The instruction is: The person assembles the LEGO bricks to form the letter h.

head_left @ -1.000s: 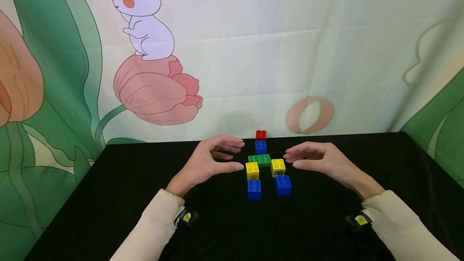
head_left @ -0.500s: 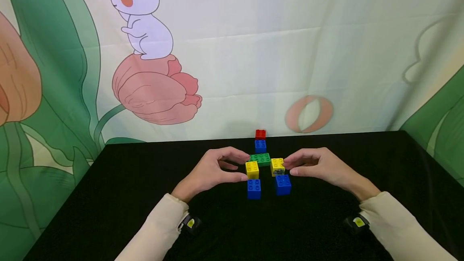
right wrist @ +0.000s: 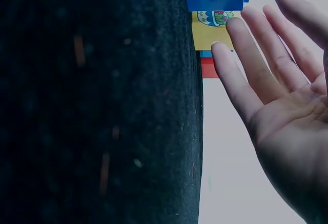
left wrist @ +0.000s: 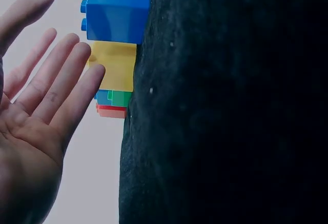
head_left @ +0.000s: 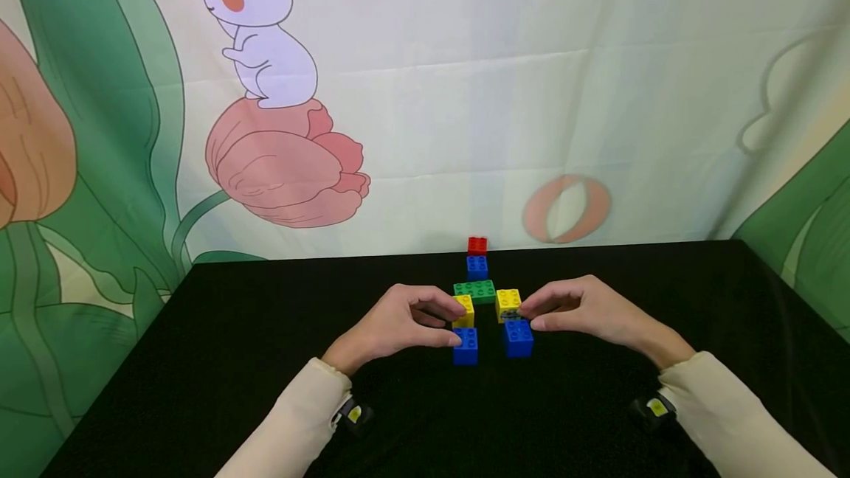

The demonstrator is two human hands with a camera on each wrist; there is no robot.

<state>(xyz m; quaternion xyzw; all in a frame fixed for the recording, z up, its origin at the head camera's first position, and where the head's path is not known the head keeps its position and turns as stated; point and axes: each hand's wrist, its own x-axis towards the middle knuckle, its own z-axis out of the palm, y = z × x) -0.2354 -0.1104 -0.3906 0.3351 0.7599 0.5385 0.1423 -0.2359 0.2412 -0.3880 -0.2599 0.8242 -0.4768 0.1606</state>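
My left hand point(head_left: 401, 324) hovers at the left of a yellow brick point(head_left: 468, 310) and a blue brick point(head_left: 468, 350), its fingers relaxed and overlapping both in the head view. Nothing lies within its grasp in the left wrist view, where the blue brick point(left wrist: 118, 13) and yellow brick point(left wrist: 115, 66) stand beyond the fingertips. At the right, my right hand point(head_left: 589, 308) has its fingertips beside a second yellow brick point(head_left: 508, 302), which bears a printed picture, and a second blue brick point(head_left: 519, 340). Whether those fingertips touch the yellow brick I cannot tell.
Behind the yellow bricks lies a long green brick point(head_left: 474, 291). Farther back are a third blue brick point(head_left: 477, 268) and a red brick point(head_left: 477, 246), near the far edge of the black-covered table point(head_left: 265, 330). A printed curtain point(head_left: 425, 94) hangs behind.
My left hand has moved right and toward me, from beside the green brick to the left yellow and blue bricks. The right hand has lowered slightly toward me. The bricks keep their places.
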